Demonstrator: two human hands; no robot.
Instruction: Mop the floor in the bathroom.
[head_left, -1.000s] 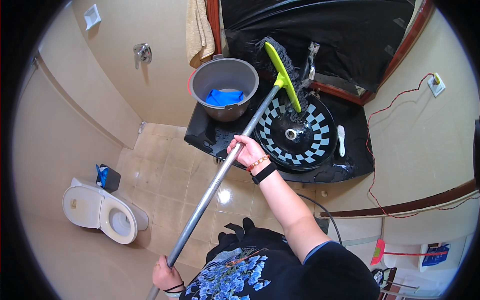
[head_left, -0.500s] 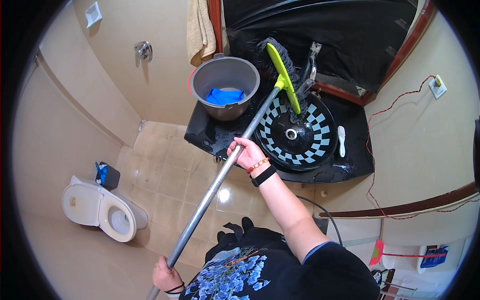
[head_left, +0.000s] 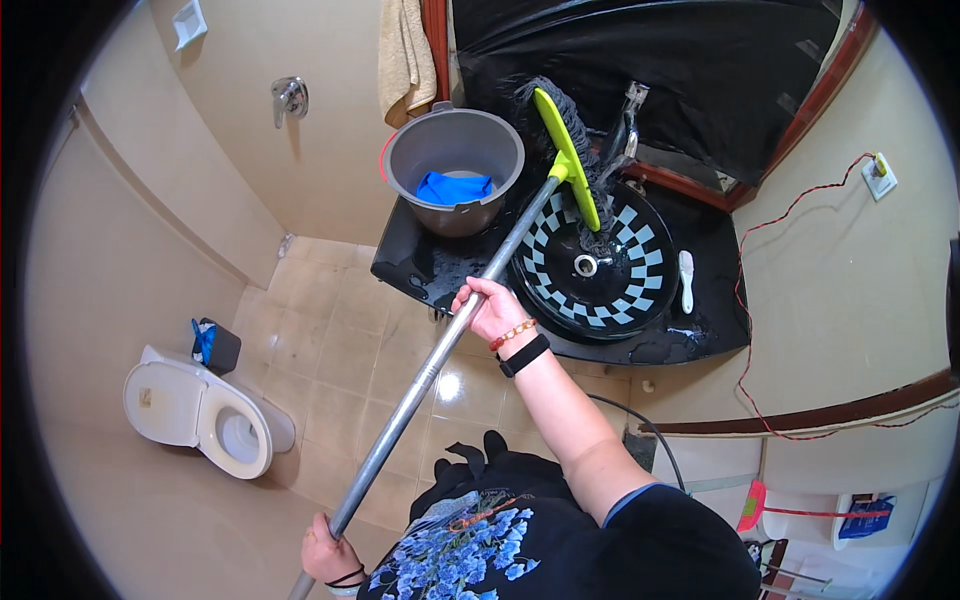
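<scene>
A mop with a metal pole (head_left: 415,395) slants from the lower left up to the black sink. Both my hands are closed round the pole: my left hand (head_left: 331,551) near its lower end, my right hand (head_left: 489,307) about midway up. The lime-green mop plate (head_left: 566,160) carries dark grey strands (head_left: 572,108), which lie over the far left side of the round black basin (head_left: 640,300) with its checkered band. The strands reach close beside the chrome faucet (head_left: 630,125) and partly hide the basin's far rim.
A grey bucket (head_left: 400,165) with a blue cloth (head_left: 452,188) in it stands on the wet black counter (head_left: 420,262). Right of the basin lies a white brush (head_left: 686,282). A toilet (head_left: 235,430) and small bin (head_left: 225,345) are at left. A red cord (head_left: 742,290) hangs along the right wall.
The whole view has shifted very slightly. My hands keep their hold on the mop pole, and the mop head stays at nearly the same spot over the basin.
</scene>
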